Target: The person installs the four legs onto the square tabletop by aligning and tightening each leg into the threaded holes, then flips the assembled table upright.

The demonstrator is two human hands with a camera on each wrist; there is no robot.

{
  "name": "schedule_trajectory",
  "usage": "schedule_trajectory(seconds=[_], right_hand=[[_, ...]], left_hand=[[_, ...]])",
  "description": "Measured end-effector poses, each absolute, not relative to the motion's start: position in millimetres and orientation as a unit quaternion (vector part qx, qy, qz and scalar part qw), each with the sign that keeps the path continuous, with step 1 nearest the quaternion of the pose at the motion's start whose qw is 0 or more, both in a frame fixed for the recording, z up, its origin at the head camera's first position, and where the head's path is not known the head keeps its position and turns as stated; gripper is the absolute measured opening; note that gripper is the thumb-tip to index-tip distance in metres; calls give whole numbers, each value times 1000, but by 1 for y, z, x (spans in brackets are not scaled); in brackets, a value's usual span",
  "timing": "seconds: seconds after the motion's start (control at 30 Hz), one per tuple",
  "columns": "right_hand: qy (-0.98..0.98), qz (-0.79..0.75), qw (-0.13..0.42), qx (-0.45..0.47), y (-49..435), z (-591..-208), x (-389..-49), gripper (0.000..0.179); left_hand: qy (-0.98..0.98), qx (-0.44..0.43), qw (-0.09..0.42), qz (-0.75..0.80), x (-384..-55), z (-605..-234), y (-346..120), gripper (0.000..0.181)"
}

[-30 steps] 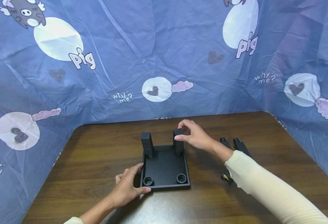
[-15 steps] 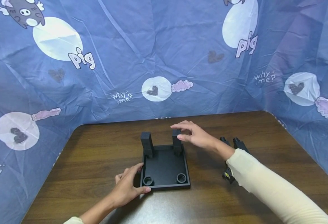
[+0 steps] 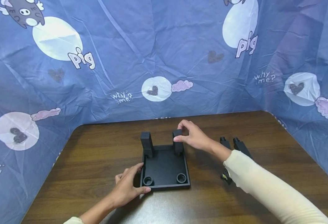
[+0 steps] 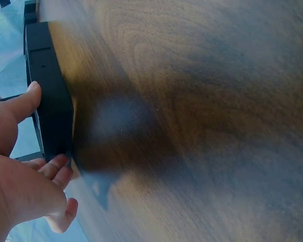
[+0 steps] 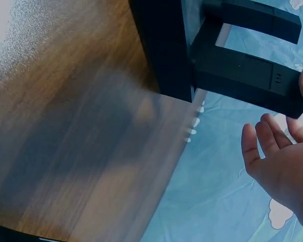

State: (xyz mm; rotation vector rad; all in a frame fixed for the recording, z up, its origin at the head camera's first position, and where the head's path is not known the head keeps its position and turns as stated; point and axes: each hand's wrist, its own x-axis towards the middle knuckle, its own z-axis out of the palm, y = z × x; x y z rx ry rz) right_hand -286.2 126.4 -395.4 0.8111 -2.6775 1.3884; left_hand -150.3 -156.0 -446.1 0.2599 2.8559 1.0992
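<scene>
A black square tray-like base [image 3: 164, 168] with a low rim lies on the table. At its far corners stand two upright black square legs; the near corners carry ring-shaped threaded sockets [image 3: 181, 178]. My left hand [image 3: 127, 186] grips the base's near-left corner, thumb on the front rim and fingers along the left side. With thumb and fingers my right hand [image 3: 194, 137] pinches the top of the far-right leg [image 3: 178, 148]. The far-left leg [image 3: 147, 144] is untouched. The right wrist view shows this gripped leg [image 5: 247, 75] from the side, the right thumb at its end.
Two loose black legs [image 3: 240, 147] with threaded ends lie on the wooden table [image 3: 96, 155] to the right, partly hidden by the right sleeve [image 3: 264, 183]. A blue printed cloth [image 3: 141, 62] hangs behind the table and along its sides.
Half a second ago the right fingers were straightened and loosened over the far-right leg; now they are curled round its top again, as a second ago. The left hand and base stay put.
</scene>
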Motion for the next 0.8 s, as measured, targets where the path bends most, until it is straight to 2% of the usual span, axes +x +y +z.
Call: schedule_trajectory(seconds=[0.13, 0.33, 0.53, 0.8], right_hand=[[-858, 446, 3, 255, 125, -395, -285, 39], [-831, 461, -32, 309, 129, -391, -287, 45], [-830, 451, -60, 322, 138, -386, -292, 34], [-843, 439, -24, 309, 134, -387, -291, 26]], left_hand=[[930, 84, 34, 355, -151, -446, -156, 86], [933, 82, 35, 349, -152, -447, -156, 86], [933, 83, 37, 348, -151, -447, -156, 86], [932, 81, 43, 350, -150, -445, -156, 86]])
